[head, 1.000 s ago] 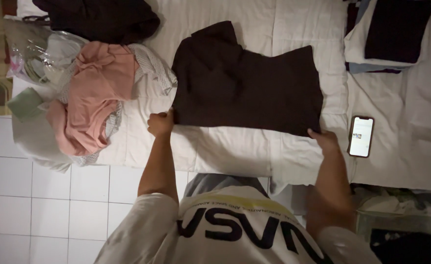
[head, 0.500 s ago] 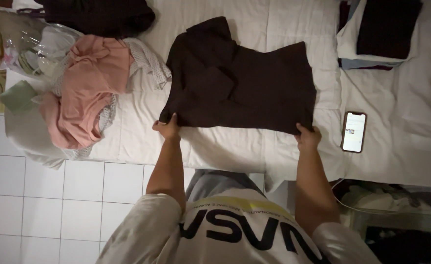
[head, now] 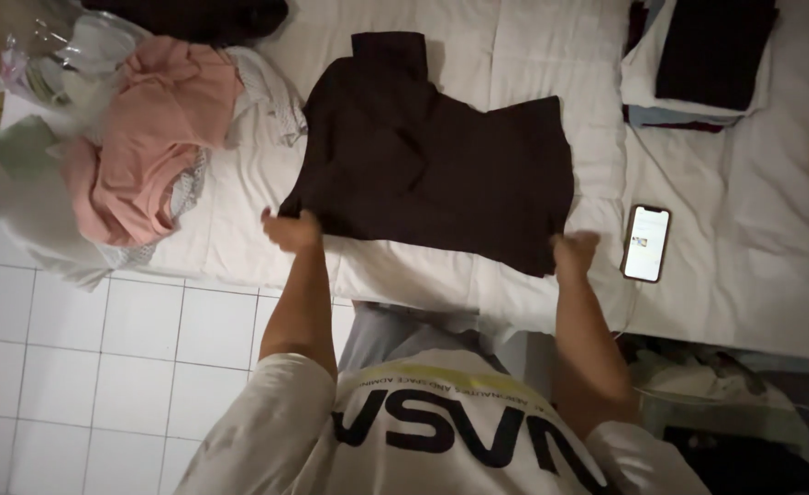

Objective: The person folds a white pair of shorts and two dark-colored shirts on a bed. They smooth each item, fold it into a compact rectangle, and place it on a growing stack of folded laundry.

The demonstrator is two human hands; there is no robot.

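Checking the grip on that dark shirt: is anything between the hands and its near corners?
Nothing visible. The left hand and right hand each grip a near corner of the dark shirt directly; the pink clothes and phone lie off to either side.

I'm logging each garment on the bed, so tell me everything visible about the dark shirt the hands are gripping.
The dark shirt is a very dark brown or maroon garment of soft cloth, lying flat on the white bedsheet. One short sleeve points toward the top of the picture. The left hand pinches its near left corner, the right hand its near right corner, along the hem closest to the person. It looks partly folded, with faint creases; no print shows.
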